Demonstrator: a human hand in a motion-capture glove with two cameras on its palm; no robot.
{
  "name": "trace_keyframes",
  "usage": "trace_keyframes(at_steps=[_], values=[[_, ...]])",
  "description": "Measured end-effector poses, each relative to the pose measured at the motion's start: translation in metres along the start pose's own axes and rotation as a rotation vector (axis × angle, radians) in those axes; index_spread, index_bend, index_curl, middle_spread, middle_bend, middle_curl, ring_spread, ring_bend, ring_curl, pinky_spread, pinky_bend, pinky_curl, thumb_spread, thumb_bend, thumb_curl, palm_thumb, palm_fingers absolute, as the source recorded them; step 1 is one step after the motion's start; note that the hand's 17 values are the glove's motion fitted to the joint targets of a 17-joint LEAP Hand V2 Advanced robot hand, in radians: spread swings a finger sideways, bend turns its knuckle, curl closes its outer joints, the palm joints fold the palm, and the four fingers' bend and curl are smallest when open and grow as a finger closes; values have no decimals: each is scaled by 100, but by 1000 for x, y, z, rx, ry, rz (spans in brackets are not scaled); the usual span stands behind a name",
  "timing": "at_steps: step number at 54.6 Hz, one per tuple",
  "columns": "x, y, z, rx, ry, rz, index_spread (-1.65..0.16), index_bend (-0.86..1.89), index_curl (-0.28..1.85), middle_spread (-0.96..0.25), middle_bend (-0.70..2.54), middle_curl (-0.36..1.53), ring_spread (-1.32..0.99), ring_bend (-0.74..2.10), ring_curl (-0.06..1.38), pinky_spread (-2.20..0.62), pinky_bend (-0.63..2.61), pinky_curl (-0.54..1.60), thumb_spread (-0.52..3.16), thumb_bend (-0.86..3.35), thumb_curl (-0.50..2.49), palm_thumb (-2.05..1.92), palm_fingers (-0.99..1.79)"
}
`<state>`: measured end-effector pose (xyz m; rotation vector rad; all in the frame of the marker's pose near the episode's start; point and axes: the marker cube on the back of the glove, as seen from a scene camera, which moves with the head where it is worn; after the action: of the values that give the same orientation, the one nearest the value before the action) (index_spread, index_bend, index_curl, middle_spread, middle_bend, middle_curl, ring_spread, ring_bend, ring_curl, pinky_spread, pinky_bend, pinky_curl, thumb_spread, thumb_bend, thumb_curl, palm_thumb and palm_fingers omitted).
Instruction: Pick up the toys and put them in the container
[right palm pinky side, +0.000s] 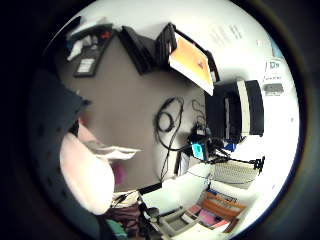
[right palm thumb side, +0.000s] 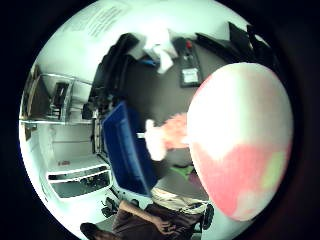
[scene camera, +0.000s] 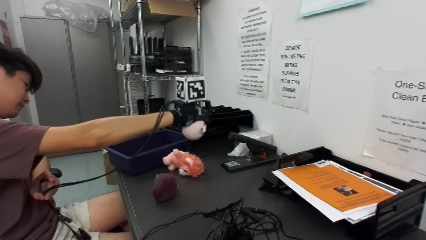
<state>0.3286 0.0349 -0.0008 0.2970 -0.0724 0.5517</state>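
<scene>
On the wall to my right, a white sheet (scene camera: 398, 117) reads "One-S" over "Clean"; the other posted sheets (scene camera: 290, 73) I can't read.

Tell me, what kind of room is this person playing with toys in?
Probably an office or lab workroom. Printed notices hang on the wall, a metal shelf rack stands behind the blue bin, and a paper tray and cables lie on the dark table.
</scene>
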Motion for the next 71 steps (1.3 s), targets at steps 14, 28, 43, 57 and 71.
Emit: trace_keyframes(at_steps=[14, 28, 43, 57, 71], values=[[-152, 3, -51, 38, -136, -233, -42, 88, 59, -28, 127, 78, -46, 143, 72, -37, 124, 62, 56, 18, 86, 71, 60], [-300, 29, -35, 42, -268, -583, -42, 94, 75, -27, 135, 84, -45, 151, 78, -37, 133, 69, 50, 17, 96, 70, 48], [-316, 37, 8, -199, -7, -503, -36, 64, 79, -27, 114, 80, -40, 152, 79, -33, 139, 71, 70, 6, 96, 55, -5], [-277, 37, -6, -293, 12, -394, -24, 4, 44, 0, 16, 45, -6, 54, 49, -2, 122, 56, 100, -8, 61, -5, -54], [-196, 45, -44, -316, 61, -329, -21, 3, 27, 4, 10, 34, 3, 34, 39, 5, 101, 45, 107, -6, 45, -6, -38]])
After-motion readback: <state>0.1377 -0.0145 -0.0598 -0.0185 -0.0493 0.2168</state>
